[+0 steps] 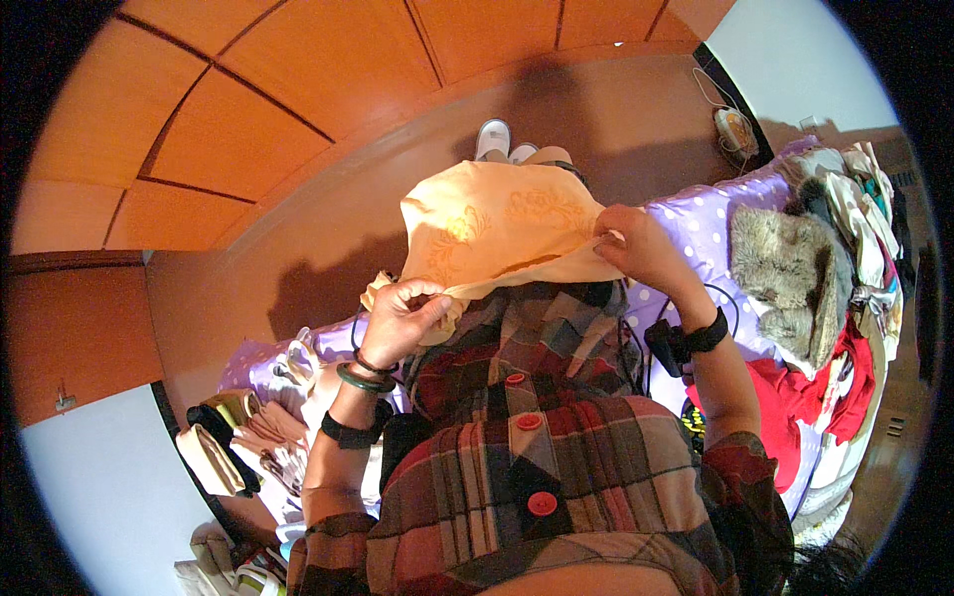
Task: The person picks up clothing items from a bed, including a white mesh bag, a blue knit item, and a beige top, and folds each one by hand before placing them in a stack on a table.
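A pale yellow cloth [514,216] with an orange floral pattern is spread over my lap and knees. My left hand [406,316] pinches its near left edge between thumb and fingers, and some fabric bunches beside that hand. At the right, my right hand [630,242] grips the edge near its corner. The near hem runs between both hands with a slight fold, and a dark gap shows under it. Whether the cloth is a garment or a cover I cannot tell.
I sit on a bed with a purple polka-dot sheet [686,216]. To the right lie a grey-brown fur piece [779,261], red cloth [775,410] and other clothes. Folded clothes [272,439] are at the left. Orange wooden cabinets [320,67] face me, and a corded object [736,134] rests by the wall.
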A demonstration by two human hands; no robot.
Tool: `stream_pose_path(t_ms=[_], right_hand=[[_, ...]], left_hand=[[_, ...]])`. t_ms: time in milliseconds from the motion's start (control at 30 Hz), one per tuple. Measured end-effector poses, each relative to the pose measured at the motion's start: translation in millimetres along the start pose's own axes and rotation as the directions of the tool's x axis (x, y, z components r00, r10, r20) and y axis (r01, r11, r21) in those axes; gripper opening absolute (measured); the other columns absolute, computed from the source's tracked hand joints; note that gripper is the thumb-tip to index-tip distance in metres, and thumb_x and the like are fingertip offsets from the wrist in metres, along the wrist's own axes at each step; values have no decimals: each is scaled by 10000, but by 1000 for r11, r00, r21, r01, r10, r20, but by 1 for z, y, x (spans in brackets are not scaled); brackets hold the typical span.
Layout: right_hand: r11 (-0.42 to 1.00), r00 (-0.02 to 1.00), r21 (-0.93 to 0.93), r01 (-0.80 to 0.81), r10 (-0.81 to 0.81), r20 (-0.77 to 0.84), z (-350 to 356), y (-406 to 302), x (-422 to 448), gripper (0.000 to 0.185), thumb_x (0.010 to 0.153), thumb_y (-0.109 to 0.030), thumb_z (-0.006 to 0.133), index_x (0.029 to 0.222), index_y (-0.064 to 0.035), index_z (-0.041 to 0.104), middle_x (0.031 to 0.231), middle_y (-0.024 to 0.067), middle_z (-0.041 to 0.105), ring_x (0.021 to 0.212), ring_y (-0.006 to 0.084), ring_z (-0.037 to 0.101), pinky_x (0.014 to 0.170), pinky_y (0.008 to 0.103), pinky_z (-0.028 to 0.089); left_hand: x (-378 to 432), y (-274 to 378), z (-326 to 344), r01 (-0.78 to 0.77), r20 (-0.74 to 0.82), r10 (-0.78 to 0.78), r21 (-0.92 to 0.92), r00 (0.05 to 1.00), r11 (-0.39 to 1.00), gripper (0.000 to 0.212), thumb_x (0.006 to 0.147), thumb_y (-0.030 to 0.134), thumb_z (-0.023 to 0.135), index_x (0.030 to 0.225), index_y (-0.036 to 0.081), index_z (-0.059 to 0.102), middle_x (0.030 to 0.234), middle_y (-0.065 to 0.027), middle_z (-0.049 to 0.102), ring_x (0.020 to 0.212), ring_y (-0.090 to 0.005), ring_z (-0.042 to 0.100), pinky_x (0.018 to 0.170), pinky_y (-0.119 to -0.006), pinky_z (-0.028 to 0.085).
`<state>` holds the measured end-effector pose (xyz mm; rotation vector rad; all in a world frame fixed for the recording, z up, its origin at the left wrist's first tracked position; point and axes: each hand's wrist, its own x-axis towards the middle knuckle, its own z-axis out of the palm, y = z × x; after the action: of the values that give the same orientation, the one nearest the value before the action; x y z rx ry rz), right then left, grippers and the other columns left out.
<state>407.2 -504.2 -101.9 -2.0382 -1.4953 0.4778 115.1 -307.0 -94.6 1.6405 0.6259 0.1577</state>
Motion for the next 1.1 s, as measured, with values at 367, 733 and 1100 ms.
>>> stream_pose_path(t_ms=[367, 733, 1100], right_hand=[[933, 953, 210, -293, 268, 139, -10, -6, -32, 116, 759, -91, 653, 771, 1, 584, 654, 37, 551, 617, 108, 531, 579, 263, 435], [958, 987, 282, -43, -4, 163, 10, -15, -60, 151, 670, -31, 676, 783, -17, 577, 682, 86, 560, 649, 238, 566, 611, 311, 451], [981, 987, 163, -105, 83, 134, 5, -20, -72, 150, 673, -46, 659, 792, -6, 578, 700, 124, 568, 651, 271, 572, 591, 335, 451]], left_hand=[[-8, 12, 15, -272, 71, 268, 427, 961, 862, 66, 741, 22, 669, 789, 3, 626, 756, -99, 631, 693, -215, 614, 613, -295, 479], [-20, 20, 9, -242, 101, 220, 485, 970, 840, 58, 733, 32, 664, 759, 1, 623, 747, -111, 623, 686, -238, 614, 616, -305, 481], [-29, 26, 14, -269, 161, 220, 434, 962, 860, 56, 723, 15, 650, 743, -7, 602, 734, -123, 596, 682, -254, 597, 617, -320, 474]])
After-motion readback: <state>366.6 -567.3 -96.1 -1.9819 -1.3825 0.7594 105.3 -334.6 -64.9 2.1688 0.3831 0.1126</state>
